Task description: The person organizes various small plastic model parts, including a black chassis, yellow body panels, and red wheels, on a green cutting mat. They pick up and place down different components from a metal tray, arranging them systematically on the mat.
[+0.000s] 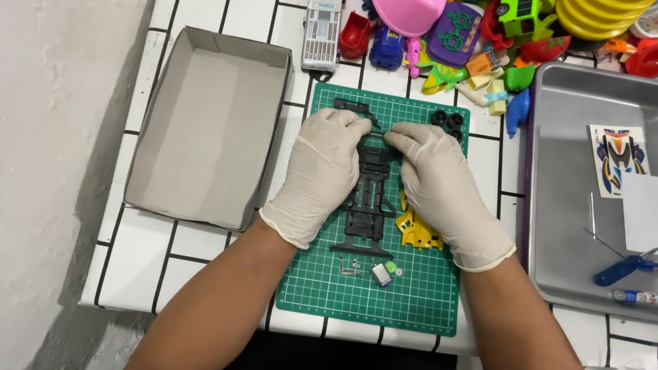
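Both my hands wear white gloves and meet over a green cutting mat [415, 300]. My left hand [320, 171] and my right hand [439, 188] pinch the far end of a black toy car chassis [369, 202] that lies lengthwise on the mat. A yellow toy car body [417, 231] lies partly under my right hand. Black wheels [448, 122] sit at the mat's far right corner. A small silver motor [382, 273], a green part [393, 267] and small metal pieces [349, 269] lie below the chassis.
An open grey cardboard box [210, 129] stands left of the mat. A metal tray [562, 197] on the right holds a sticker sheet [617, 158], a white paper, a blue screwdriver [624, 267] and a small tube. Colourful plastic toys [464, 34] crowd the far edge.
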